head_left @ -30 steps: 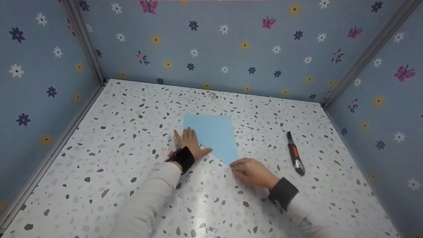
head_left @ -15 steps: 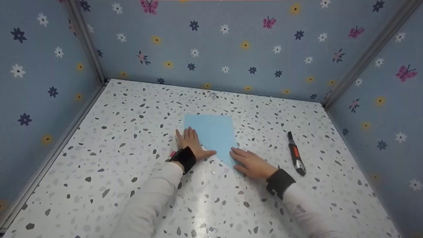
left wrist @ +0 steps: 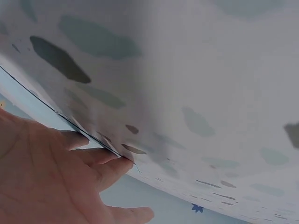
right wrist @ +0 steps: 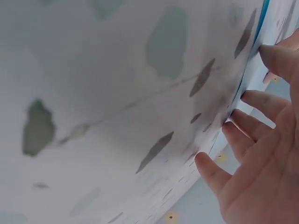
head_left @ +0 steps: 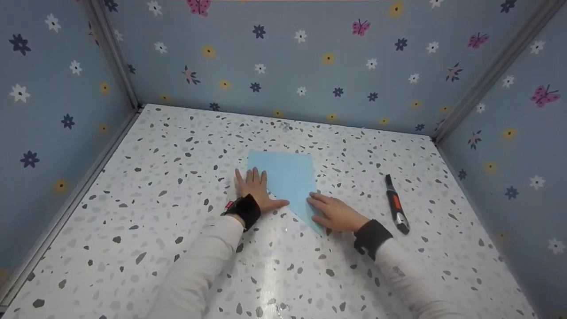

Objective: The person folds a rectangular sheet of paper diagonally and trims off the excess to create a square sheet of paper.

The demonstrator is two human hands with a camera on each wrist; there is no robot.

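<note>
A light blue sheet of paper (head_left: 288, 173) lies flat on the speckled table, its near edge slanting down to a point at the right. My left hand (head_left: 261, 192) rests with fingers spread over the paper's left side, the thumb along the slanted edge. At the right side, my right hand (head_left: 337, 213) lies with extended fingers on the paper's edge. In the left wrist view, the left hand (left wrist: 65, 172) has its fingertips at the paper's edge. The right wrist view has the right hand (right wrist: 266, 130) with fingertips along the blue edge.
A black and red utility knife (head_left: 395, 204) lies on the table to the right of the right hand. Flower-patterned panels (head_left: 292, 62) stand around the back and both sides of the white speckled table (head_left: 177, 133).
My right hand has let go of the paper's lower corner, moved up and straightened its fingers onto the right edge. The left hand stays in place, and that lower corner now lies farther down and right.
</note>
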